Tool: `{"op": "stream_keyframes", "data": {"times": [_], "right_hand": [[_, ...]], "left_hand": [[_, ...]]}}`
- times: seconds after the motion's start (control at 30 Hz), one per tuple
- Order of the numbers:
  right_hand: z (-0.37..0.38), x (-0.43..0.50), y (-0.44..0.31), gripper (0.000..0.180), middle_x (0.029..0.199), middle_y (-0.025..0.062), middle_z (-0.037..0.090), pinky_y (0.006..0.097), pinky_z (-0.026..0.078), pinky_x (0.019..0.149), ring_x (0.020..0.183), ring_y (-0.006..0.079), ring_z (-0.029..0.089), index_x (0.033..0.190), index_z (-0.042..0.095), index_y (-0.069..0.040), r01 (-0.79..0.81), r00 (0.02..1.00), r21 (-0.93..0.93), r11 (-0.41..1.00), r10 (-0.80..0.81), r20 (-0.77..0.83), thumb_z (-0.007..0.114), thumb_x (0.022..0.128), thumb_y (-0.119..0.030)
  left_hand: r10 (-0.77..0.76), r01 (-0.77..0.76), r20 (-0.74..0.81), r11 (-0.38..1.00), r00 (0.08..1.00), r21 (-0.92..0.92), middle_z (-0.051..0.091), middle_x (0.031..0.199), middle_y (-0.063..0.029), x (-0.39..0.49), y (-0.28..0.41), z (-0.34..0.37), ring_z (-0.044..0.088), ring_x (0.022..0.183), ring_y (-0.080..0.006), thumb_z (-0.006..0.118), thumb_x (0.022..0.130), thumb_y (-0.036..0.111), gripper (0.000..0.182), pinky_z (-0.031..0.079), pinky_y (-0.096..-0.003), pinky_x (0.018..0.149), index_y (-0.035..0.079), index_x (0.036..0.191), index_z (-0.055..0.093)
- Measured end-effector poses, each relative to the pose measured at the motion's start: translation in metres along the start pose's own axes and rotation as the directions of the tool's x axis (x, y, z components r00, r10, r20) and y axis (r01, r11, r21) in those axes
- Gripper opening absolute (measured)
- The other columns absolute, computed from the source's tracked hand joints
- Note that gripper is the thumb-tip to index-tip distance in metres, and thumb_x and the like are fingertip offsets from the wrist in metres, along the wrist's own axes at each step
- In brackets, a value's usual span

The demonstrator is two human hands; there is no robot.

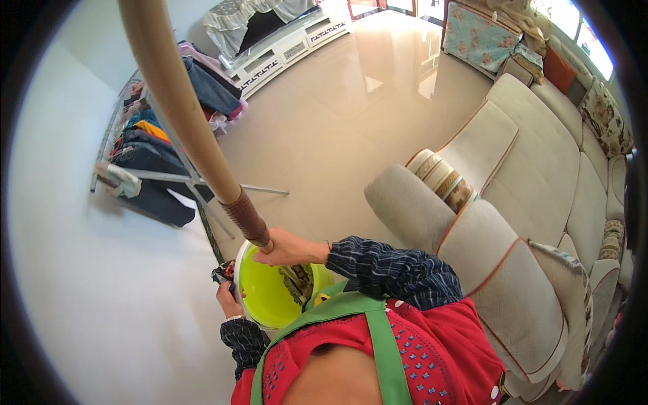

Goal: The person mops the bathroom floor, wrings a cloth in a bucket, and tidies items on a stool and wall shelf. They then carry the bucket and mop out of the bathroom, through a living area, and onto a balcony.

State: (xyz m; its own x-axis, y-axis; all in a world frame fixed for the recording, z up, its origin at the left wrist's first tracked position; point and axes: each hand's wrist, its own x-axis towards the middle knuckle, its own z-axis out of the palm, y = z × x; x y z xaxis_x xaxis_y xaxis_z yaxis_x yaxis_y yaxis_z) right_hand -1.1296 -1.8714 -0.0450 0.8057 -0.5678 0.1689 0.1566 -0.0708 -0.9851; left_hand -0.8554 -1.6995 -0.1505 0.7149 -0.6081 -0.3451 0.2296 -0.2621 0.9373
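Note:
My right hand [291, 248] is wrapped around the wooden pole [187, 106] of a mop, just below its brown ribbed sleeve [246, 217]. The pole slants up past my head on the left. Its greyish mop head [302, 283] sits inside a lime-green bucket [266, 291] with a white rim, close against my body. My left hand [230, 301] grips the bucket's left side, with fingertips showing over the rim. A crumpled black and red wrapper or bag [223, 273] is right at this hand; whether the fingers hold it too is unclear.
A metal drying rack [167, 175] with jeans [152, 152] and other clothes stands at the left by the white wall [101, 283]. A beige sofa [536, 136] fills the right side. Shiny floor tiles [324, 136] stretch towards a white TV cabinet [283, 53].

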Motion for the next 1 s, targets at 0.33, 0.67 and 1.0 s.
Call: {"op": "stream_keyframes", "data": {"times": [0.33,0.67,1.0], "right_hand": [[-0.141,0.069,-0.008,0.020,0.060,0.0111,0.056,0.0342,0.046,0.055,0.055,0.0200,0.056,0.083,0.054,0.001,0.063,0.998,0.021,0.998,-0.063,0.024,0.064,0.076,-0.015],[-0.262,0.183,0.049,0.020,0.061,0.0043,0.054,0.0294,0.045,0.052,0.056,0.0119,0.055,0.078,0.049,-0.001,-0.104,0.982,-0.016,0.994,0.101,-0.161,0.063,0.078,-0.015],[-0.444,0.271,0.124,0.020,0.062,0.0140,0.056,0.0348,0.048,0.058,0.056,0.0231,0.056,0.082,0.056,0.001,0.004,0.937,-0.211,0.977,-0.078,-0.340,0.065,0.074,-0.015]], "left_hand": [[0.175,-0.200,0.103,0.912,0.979,0.359,0.059,0.071,-0.0081,0.054,0.034,0.122,0.058,0.061,-0.0202,0.052,0.084,0.021,0.018,0.045,-0.0308,0.049,0.004,0.084,0.057],[-0.144,0.134,0.147,0.988,0.979,0.073,0.062,0.073,-0.0100,0.240,0.062,0.266,0.060,0.057,-0.0209,0.051,0.084,0.021,0.021,0.047,-0.0320,0.049,0.002,0.080,0.059],[-0.180,0.157,0.192,0.979,0.965,0.130,0.061,0.067,-0.0116,0.403,0.063,0.453,0.058,0.053,-0.0228,0.051,0.083,0.024,0.024,0.046,-0.0317,0.047,0.002,0.082,0.059]]}}
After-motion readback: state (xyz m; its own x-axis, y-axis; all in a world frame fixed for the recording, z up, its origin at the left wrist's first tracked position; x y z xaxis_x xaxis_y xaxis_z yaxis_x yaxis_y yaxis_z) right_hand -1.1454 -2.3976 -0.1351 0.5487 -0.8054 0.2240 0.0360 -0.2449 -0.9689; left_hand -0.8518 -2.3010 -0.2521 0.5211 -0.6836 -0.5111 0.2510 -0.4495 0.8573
